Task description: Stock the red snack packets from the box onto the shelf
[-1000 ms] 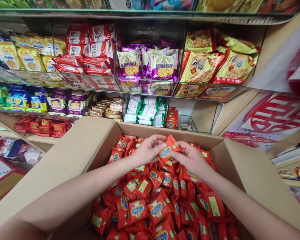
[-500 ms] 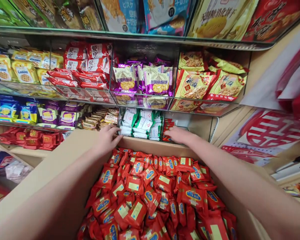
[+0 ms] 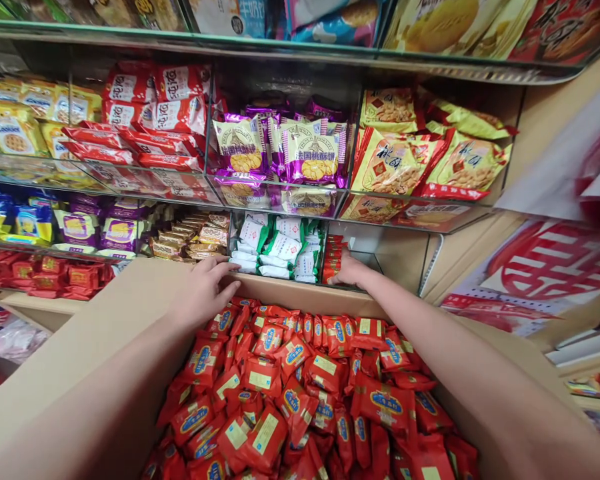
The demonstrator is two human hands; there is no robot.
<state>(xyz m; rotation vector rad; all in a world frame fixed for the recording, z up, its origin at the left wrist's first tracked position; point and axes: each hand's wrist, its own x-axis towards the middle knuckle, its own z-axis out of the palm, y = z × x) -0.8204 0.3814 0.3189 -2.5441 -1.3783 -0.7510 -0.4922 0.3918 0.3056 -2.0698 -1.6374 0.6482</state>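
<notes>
Purple bags [image 3: 316,151] at upper centre read 法国桃酥饼. At centre, the right hand [image 3: 351,270] grasps small red packets [image 3: 333,259] stacked on the shelf; the left hand [image 3: 204,291] rests, fingers released, on the carton's rim [image 3: 300,293].

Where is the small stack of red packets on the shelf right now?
In the head view, the red packet stack stands in the lower shelf compartment, right of the green-and-white packets, touching the right hand.

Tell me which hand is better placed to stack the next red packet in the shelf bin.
Probably the right hand: it already reaches into the shelf bin beside the stacked red packets. The left hand rests on the box rim, outside it.
</notes>
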